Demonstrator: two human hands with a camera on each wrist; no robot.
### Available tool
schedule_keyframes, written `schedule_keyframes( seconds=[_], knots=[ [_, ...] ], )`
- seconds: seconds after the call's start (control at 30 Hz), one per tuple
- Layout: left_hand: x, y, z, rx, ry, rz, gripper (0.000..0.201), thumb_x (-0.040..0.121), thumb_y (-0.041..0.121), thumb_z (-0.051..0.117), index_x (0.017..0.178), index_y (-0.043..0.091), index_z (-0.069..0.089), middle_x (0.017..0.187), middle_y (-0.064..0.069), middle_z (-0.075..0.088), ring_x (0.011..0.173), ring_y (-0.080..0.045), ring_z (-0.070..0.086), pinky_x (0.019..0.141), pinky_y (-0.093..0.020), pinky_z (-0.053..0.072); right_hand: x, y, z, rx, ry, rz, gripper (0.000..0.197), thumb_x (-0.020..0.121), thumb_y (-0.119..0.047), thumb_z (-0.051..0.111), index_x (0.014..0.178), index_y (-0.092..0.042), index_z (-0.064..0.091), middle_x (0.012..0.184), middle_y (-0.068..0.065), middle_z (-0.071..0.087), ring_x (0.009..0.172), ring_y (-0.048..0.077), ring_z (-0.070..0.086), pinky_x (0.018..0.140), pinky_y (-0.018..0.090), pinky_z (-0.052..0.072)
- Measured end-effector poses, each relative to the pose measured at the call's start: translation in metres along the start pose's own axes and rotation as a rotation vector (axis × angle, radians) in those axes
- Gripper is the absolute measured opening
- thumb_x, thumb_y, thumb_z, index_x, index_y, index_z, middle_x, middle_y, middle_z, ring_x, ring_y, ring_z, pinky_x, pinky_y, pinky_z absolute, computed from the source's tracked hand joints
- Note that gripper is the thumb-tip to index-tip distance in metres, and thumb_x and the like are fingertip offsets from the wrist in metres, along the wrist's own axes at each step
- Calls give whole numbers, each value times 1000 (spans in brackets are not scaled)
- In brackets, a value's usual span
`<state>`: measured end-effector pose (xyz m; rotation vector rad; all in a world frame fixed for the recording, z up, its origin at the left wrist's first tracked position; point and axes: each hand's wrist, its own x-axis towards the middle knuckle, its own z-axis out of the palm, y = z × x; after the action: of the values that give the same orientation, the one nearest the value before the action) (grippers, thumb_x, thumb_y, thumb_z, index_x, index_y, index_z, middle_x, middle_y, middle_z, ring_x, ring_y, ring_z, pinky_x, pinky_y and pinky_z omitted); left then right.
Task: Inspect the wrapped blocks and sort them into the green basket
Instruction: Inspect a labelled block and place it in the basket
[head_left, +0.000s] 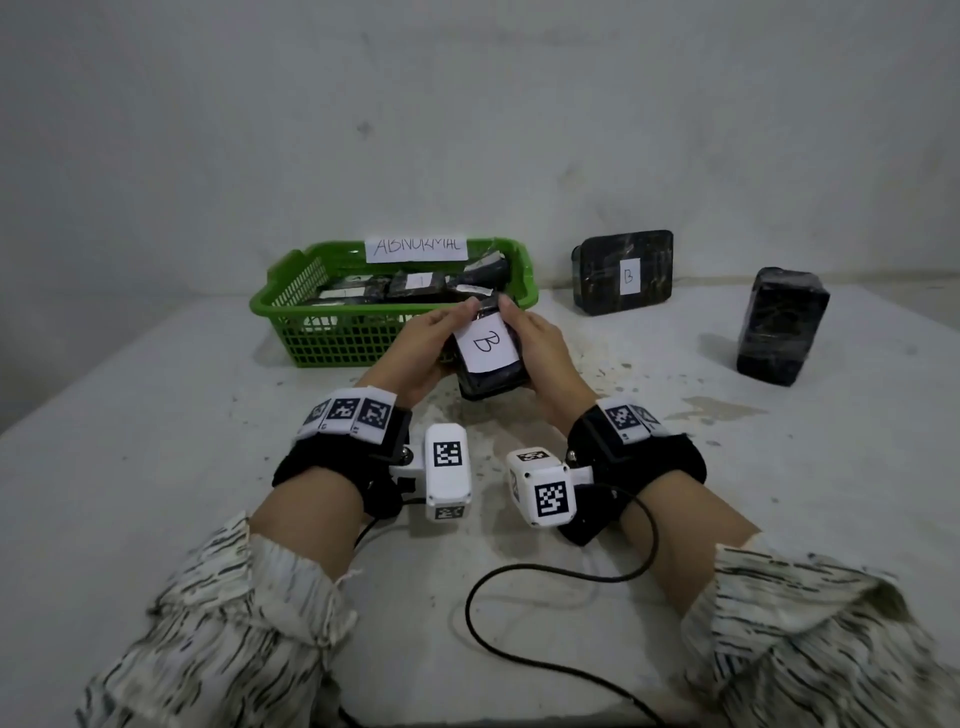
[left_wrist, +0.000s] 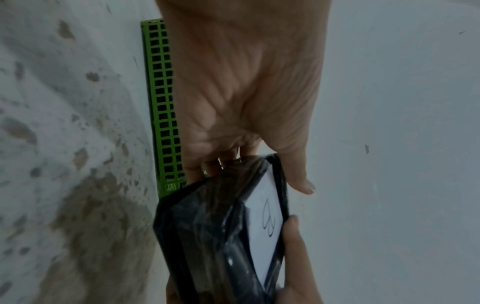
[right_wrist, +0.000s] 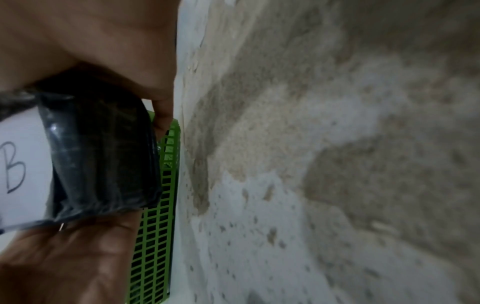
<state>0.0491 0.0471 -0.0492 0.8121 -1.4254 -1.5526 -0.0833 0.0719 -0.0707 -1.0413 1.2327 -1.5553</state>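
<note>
Both hands grip it now! The black plastic-wrapped block labelled B (head_left: 488, 349) sits between left hand (head_left: 415, 345) and right hand (head_left: 540, 345). It's just before the green slatted plastic basket (head_left: 332, 338).

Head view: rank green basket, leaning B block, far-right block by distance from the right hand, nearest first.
From the right hand:
1. Green basket, just behind and to the left, next to the fingertips.
2. Leaning B block, back right, against the wall.
3. Far-right block, standing upright out on the right of the table.
</note>
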Motion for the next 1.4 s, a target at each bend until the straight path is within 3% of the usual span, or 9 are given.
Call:
schedule_keyframes(
  seconds=[0.23,0.33,0.53,0.77,0.93,1.13,1.23,1.33,1.4],
  knots=[
    [4,-14,6,-76,38,23,23,94,11,52,116,5,58,93,-3,66,81,-13,63,72,-24,54,-4,5,-11,-11,-31,-9,33,91,-36,59,109,-7,61,102,12,70,88,23,67,81,37,54],
    [6,-14,3,-134,42,35,31,94,13,53,122,0,55,99,-6,66,86,-16,64,73,-23,56,-7,3,-9,46,-51,-6,27,92,-23,60,113,-6,58,107,15,67,89,23,64,85,37,53],
    [1,-18,-7,-101,49,42,29,92,5,55,121,2,56,102,-7,65,88,-18,64,77,-24,55,-11,7,-6,77,-67,-6,26,92,-17,60,115,-7,56,108,13,66,89,21,65,83,34,53],
    [-1,-18,-9,-179,22,15,19,92,7,54,111,6,60,100,-7,66,89,-18,63,79,-27,54,-13,9,-8,52,-107,-18,42,87,-5,64,127,-3,52,115,11,64,101,24,64,92,38,52],
    [0,-18,-9,-193,29,45,37,91,-3,51,129,-1,50,111,-12,63,93,-20,63,75,-22,57,-13,9,-8,76,-132,-11,50,84,-5,67,131,-2,49,118,12,63,104,25,64,95,39,51],
    [-1,-19,-12,-213,3,27,34,92,2,52,126,3,51,110,-10,64,94,-19,63,75,-23,57,-14,10,-5,19,-120,-62,78,61,-14,78,133,-6,49,122,14,64,113,30,61,99,46,49],
    [-1,-19,-12,-204,8,32,41,90,-3,52,131,1,48,111,-10,64,95,-19,64,78,-24,57,-16,9,-6,50,-125,-54,73,67,-12,75,134,-5,48,123,14,63,111,29,62,97,42,51],
    [-2,-19,-11,-227,8,34,42,92,-3,50,133,1,45,108,-9,64,92,-17,64,76,-23,58,-13,7,-12,201,-186,-11,46,89,-3,55,134,-2,48,118,14,62,99,22,64,81,29,57],
    [-3,-19,-10,-233,-17,28,43,92,-2,50,135,2,44,109,-9,64,92,-17,64,73,-23,58,-13,4,-15,247,-178,-7,40,92,0,48,133,-1,49,113,13,64,93,20,64,74,26,58]
  ],
)
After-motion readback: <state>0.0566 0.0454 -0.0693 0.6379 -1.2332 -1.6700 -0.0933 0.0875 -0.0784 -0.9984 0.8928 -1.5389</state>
